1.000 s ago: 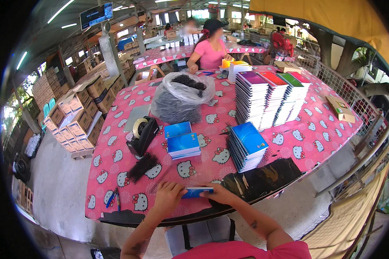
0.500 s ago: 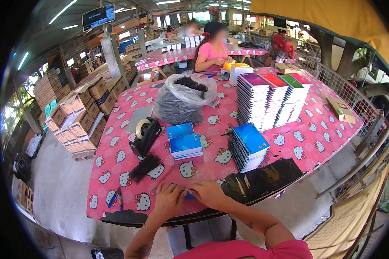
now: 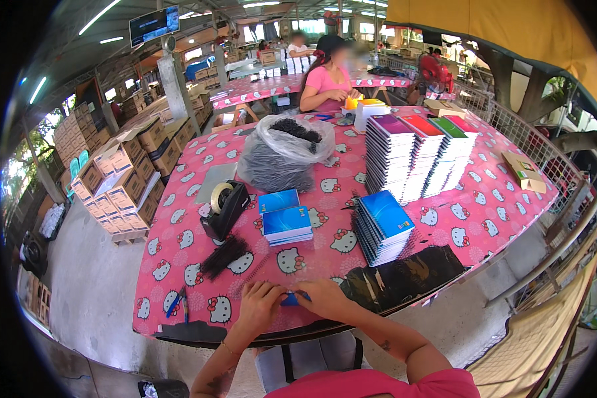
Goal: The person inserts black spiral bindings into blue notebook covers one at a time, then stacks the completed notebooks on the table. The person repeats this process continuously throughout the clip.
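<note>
Steadying a blue booklet (image 3: 296,300) at the near edge of the pink table (image 3: 205,159), we have both hands closed on it: the left hand (image 3: 261,305) curls its fingers over one end and the right hand (image 3: 321,300) clasps the other, so only a narrow blue strip shows between them. We cannot tell whether a coil already runs through its edge, since our fingers cover it.

Judging by how things lie, we are partway through the blue batch. Beyond our right hand stands a blue stack (image 3: 383,229) with black coils along its left side, which we take as finished. Farther back, the purple stack (image 3: 388,159), red stack (image 3: 420,158) and green stack (image 3: 447,158) look coiled too. Straight ahead, two low blue piles (image 3: 287,223) show no coils that we can make out, so we count those as left to do. We look well supplied: a loose bundle of black coils (image 3: 224,257) lies by the tape dispenser (image 3: 227,211), and more fill the clear plastic bag (image 3: 278,162) behind
</note>
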Tool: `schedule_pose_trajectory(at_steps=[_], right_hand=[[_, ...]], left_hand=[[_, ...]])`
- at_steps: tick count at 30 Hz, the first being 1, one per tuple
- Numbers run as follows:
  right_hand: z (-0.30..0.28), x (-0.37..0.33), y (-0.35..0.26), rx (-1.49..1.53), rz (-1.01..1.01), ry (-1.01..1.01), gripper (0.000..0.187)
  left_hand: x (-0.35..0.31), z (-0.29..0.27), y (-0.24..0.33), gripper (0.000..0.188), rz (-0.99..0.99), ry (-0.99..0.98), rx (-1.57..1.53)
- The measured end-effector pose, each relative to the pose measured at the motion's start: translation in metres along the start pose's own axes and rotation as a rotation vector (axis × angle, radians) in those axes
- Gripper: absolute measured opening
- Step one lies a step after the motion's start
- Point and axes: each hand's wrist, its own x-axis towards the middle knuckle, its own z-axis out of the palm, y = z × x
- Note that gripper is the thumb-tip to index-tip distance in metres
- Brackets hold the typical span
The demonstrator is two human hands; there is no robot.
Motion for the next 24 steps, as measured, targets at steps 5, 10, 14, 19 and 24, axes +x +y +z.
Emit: schedule_pose_trajectory(at_steps=[5, 10, 14, 19, 24], right_hand=[[-0.017, -0.01, 0.019, 0.045, -0.129, 0.082, 0.041], [0.0, -0.031, 0.052, 0.784, 0.175, -0.066, 0.039], [0.009, -0.031, 0.05, 0.647, 0.156, -0.075, 0.029], [0.02, -0.036, 0.048, 0.677, 0.275, -0.008, 0.03], [0.027, -0.035, 0.025, 0.665, 0.255, -0.005, 0.031]], left_hand=[[0.0, 0.0, 0.004, 0.021, -0.02, -0.039, -0.006], [0.006, 0.007, 0.007, 0.025, 0.065, 0.002, 0.062], [0.003, 0.012, -0.001, 0.037, 0.03, -0.129, 0.095], [-0.016, 0.039, 0.033, 0.064, -0.134, -0.06, 0.329], [-0.036, 0.046, 0.038, 0.074, -0.143, -0.061, 0.364]])
